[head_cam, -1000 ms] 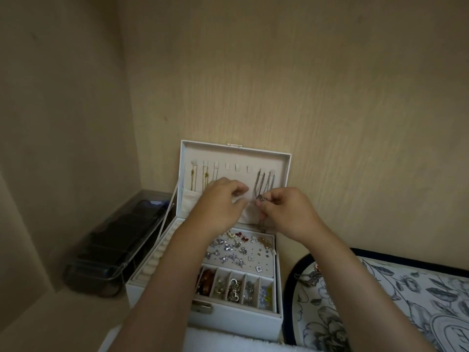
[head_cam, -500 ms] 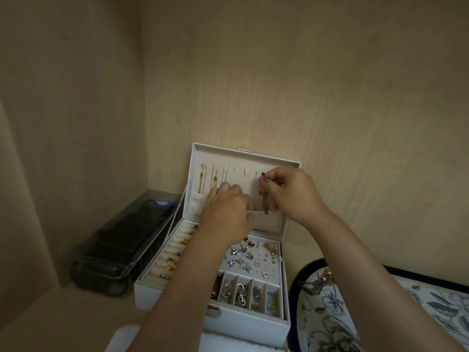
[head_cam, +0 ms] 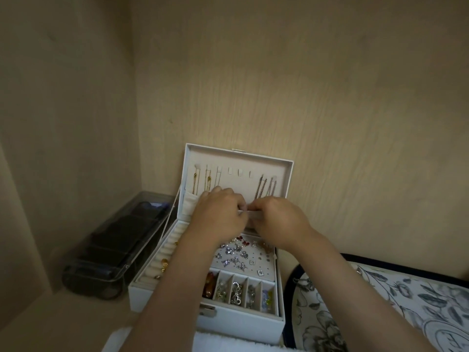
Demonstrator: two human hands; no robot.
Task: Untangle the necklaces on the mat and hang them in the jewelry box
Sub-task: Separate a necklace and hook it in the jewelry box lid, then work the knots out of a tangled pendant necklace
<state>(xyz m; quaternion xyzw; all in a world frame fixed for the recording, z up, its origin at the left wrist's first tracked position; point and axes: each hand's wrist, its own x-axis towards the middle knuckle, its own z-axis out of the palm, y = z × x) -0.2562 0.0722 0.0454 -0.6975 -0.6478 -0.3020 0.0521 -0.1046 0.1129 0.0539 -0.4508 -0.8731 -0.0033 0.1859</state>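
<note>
The white jewelry box (head_cam: 243, 323) stands open against the back wall, its lid (head_cam: 238, 158) upright. Two silver necklaces (head_cam: 266, 189) hang from the lid's right hooks and gold necklaces (head_cam: 200, 181) from the left hooks. The middle hooks (head_cam: 239, 172) are bare. My left hand (head_cam: 218, 215) and my right hand (head_cam: 278, 222) meet at the lid's cloth pocket (head_cam: 253, 215), and the fingers of both pinch its upper edge. The necklaces' lower ends are hidden behind my hands. The floral mat (head_cam: 411, 301) lies to the right of the box.
A clear plastic case (head_cam: 111, 252) with dark contents sits left of the box. The box tray (head_cam: 269, 261) holds several earrings and small compartments with trinkets. A white towel (head_cam: 218, 342) lies in front. Wooden walls close in at the back and left.
My right hand came down from the lid's hooks to the pocket edge, and the silver chains now hang free on the right hooks. My left hand stayed at the pocket.
</note>
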